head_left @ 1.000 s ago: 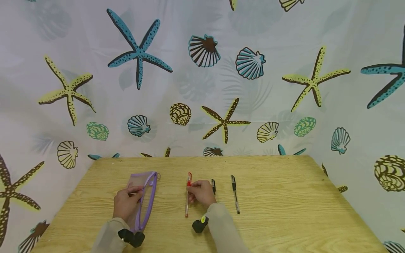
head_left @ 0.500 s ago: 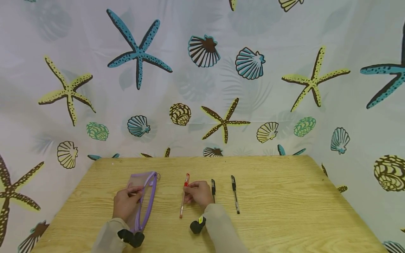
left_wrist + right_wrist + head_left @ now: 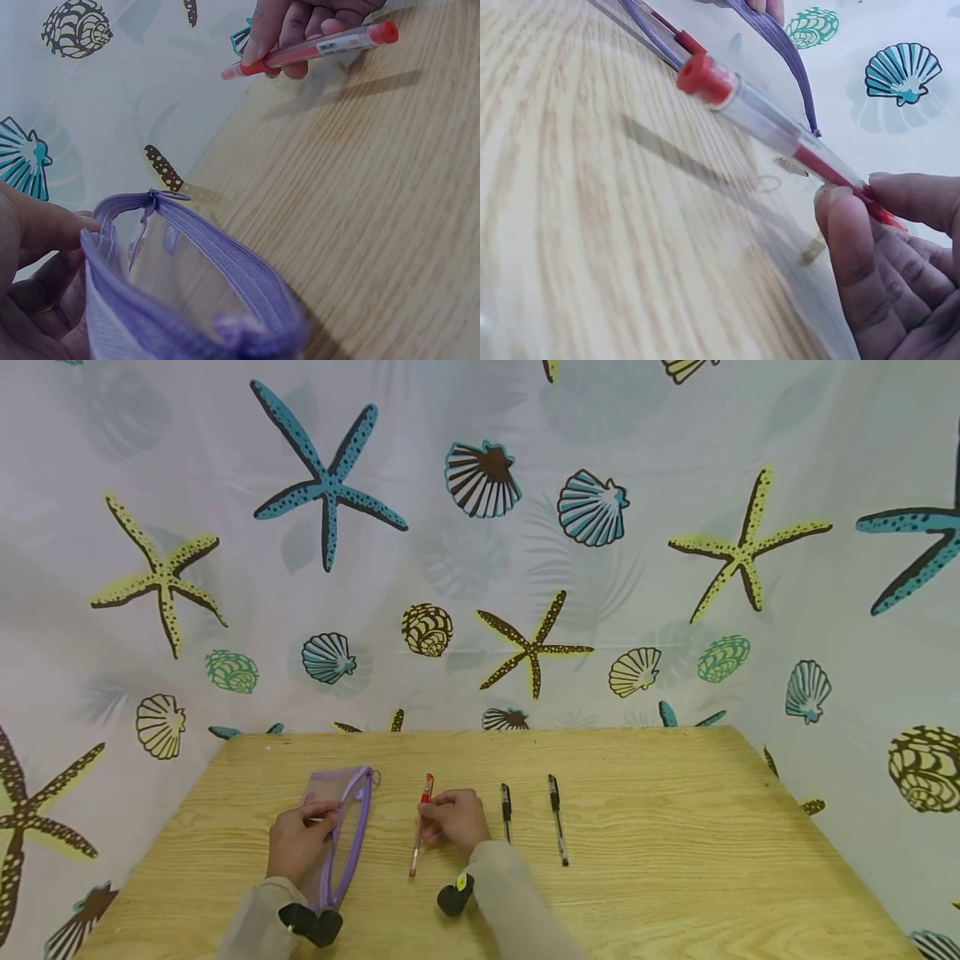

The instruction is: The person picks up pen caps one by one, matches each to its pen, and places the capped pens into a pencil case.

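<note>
My left hand (image 3: 298, 843) pinches the near-left edge of a see-through pouch with a purple zip rim (image 3: 354, 852); its mouth gapes in the left wrist view, the purple rim (image 3: 262, 285) spread apart. To the right of the pouch, my right hand (image 3: 457, 818) pinches a red pen (image 3: 416, 852) near its red cap, raised over the table with its shadow below. In the right wrist view the clear barrel (image 3: 769, 124) points toward the pouch, where something red (image 3: 689, 42) shows behind the rim.
Two black-capped pens lie on the wooden table (image 3: 675, 843) right of my right hand: one (image 3: 506, 802) close by, partly behind the sleeve, another (image 3: 556, 806) farther right. A patterned curtain (image 3: 465, 560) stands behind the table and along its sides.
My right hand has moved left toward the pouch with the red pen, which now leans more. More of the nearer black pen shows. My left hand and the pouch stay in place.
</note>
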A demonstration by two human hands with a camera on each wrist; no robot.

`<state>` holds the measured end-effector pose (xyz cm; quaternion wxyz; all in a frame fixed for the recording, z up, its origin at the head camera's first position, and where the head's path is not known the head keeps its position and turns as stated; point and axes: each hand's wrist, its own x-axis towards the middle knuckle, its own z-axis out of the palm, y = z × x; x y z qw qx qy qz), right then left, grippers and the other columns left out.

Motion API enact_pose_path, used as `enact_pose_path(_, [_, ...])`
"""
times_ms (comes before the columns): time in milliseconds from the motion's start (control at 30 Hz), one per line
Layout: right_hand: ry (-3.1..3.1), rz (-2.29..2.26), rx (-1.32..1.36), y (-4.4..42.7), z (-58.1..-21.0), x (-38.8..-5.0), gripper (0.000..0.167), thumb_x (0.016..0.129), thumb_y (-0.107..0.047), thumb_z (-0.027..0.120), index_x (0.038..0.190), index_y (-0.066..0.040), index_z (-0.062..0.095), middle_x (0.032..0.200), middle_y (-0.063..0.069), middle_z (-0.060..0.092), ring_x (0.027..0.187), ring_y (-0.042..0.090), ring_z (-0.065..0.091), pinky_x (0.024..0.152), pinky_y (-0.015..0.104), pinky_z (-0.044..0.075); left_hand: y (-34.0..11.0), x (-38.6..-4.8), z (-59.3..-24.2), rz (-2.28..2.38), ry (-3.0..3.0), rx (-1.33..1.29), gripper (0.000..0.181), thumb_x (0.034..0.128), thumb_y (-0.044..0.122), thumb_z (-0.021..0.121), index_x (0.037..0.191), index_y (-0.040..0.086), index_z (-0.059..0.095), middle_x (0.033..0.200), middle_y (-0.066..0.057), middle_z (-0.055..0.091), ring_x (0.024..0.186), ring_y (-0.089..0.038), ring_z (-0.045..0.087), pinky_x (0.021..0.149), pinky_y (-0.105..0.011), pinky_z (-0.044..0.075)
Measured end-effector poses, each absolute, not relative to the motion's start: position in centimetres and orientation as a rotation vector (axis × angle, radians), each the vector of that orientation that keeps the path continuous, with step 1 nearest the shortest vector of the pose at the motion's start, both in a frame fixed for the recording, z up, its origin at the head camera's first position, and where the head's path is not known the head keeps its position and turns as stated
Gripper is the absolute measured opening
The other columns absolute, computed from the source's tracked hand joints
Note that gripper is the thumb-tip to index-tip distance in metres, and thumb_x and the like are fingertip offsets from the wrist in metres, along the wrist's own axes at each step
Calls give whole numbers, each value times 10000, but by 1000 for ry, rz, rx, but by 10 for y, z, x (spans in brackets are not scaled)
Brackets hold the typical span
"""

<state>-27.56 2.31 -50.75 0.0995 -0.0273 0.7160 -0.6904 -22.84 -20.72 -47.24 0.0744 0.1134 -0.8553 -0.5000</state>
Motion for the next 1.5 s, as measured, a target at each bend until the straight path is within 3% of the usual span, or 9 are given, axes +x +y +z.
enact_pose_path(833, [2077, -1983, -173, -16, -503, -272, 136, 874, -60, 685, 829, 67, 701, 665, 141, 691, 493, 142, 638, 506, 311, 552, -208, -229, -473, -1506, -2558, 349, 227, 899, 53, 647, 1101, -34, 702, 869, -88, 688, 686, -120, 576, 556, -212, 478])
enact_pose_path(1500, [2070, -1961, -119, -42, -503, -275, 135, 873, -70, 691, 789, 36, 686, 649, 119, 687, 479, 128, 626, 496, 297, 547, -207, -232, -473, -1444, -2523, 313, 206, 869, 42, 678, 1050, -47, 718, 893, -119, 697, 654, -82, 562, 544, -189, 471])
